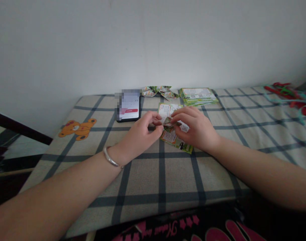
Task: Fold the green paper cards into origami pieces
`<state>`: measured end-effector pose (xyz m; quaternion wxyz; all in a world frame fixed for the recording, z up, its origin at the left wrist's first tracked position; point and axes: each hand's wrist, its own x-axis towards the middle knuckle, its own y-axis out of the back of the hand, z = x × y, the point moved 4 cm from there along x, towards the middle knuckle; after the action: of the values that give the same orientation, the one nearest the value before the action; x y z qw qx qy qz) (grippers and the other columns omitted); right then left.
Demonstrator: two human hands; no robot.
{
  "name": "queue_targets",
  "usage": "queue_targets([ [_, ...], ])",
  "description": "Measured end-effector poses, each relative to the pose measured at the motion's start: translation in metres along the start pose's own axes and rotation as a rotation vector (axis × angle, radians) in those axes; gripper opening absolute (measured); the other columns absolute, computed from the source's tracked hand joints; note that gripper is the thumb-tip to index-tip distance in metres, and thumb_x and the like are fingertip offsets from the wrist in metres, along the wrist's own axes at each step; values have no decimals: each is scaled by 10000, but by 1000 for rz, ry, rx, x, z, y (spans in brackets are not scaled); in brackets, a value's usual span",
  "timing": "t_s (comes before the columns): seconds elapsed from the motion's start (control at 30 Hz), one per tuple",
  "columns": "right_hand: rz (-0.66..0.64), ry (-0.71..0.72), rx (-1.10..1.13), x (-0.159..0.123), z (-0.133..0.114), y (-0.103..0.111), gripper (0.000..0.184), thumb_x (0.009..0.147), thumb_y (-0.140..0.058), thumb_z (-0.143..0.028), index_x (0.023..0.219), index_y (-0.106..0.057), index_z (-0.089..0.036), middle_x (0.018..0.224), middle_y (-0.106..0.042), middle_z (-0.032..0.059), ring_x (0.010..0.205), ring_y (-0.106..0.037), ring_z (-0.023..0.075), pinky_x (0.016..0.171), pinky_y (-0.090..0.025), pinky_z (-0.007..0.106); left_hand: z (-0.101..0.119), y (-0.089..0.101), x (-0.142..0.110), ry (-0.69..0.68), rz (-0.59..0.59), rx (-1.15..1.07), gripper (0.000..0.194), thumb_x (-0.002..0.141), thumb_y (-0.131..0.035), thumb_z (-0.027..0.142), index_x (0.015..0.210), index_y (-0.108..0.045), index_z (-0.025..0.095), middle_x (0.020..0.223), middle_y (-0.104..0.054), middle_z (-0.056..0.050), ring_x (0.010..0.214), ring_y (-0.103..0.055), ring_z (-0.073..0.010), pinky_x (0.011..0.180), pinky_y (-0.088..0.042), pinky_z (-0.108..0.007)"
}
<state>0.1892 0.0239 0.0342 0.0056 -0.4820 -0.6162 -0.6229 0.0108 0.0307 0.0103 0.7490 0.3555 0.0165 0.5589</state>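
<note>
Both hands meet at a small folded piece of printed paper (pixel 168 123) near the middle of the table. My left hand (pixel 146 129) pinches its left side between thumb and fingers. On the other side, my right hand (pixel 193 125) is closed on the folded paper, its fingers partly covering it. Around and below them lies a green-and-white printed leaflet (pixel 176 141). I cannot tell whether the folded piece is separate from it. Several folded paper shapes (pixel 160 92) lie against the wall, beside a stack of similar leaflets (pixel 198 96).
A phone (pixel 129 105) with a lit screen lies left of the leaflet. The checked tablecloth (pixel 142 174) bears a flat orange bear figure (pixel 77 129) at the left. Red and turquoise ribbons (pixel 291 95) are heaped at the far right. A white wall (pixel 153 43) stands behind the table.
</note>
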Motion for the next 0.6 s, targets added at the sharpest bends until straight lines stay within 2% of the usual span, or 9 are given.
queue_targets([
  [0.1, -51, 37, -98, 1, -3, -2, 131, 815, -598, -192, 931, -655, -211, 1061, -677, 79, 988, -592, 249, 875, -470, 409, 5, 0, -1, -29, 8, 66, 216, 866, -554, 237, 1073, -500, 202, 988, -647, -34, 933, -647, -160, 865, -511, -342],
  [0.27, -71, 28, -202, 0, -4, -5, 102, 827, -584, -198, 894, -658, -214, 1048, -682, 78, 1005, -581, 264, 854, -469, 417, 13, 0, -3, -66, 0, 166, 246, 832, -567, 225, 1071, -515, 205, 968, -657, -37, 911, -648, -176, 859, -516, -367],
  [0.6, -122, 38, -193, 0, -11, -7, 95, 776, -595, -172, 849, -652, -194, 1024, -685, 81, 990, -577, 262, 850, -481, 410, 20, -3, -3, -108, -41, 183, 230, 795, -541, 162, 1019, -498, 195, 938, -640, -30, 893, -638, -173, 850, -515, -349],
])
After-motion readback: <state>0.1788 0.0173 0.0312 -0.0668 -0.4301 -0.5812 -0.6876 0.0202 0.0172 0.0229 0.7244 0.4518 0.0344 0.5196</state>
